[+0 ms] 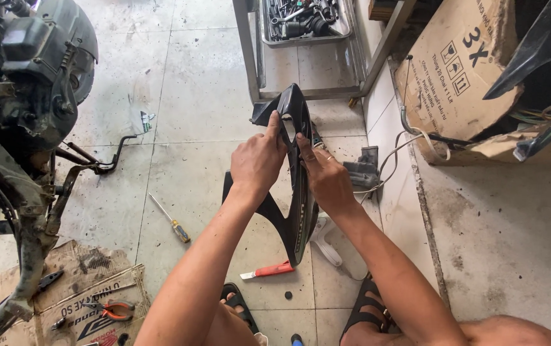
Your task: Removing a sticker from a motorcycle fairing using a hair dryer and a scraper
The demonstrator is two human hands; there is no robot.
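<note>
Brown cardboard box point(458, 77) right of black fairing panel point(298, 211)

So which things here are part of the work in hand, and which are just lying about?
In hand:
black plastic fairing panel
left hand gripping it
right hand gripping it

Lying about:
screwdriver on the floor
red-handled knife
orange pliers on cardboard
tool tray
cardboard box
stripped motorbike

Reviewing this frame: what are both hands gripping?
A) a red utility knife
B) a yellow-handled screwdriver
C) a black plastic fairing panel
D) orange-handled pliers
C: the left hand and right hand both clasp the black plastic fairing panel, while the screwdriver, pliers and knife lie on the floor.
</note>
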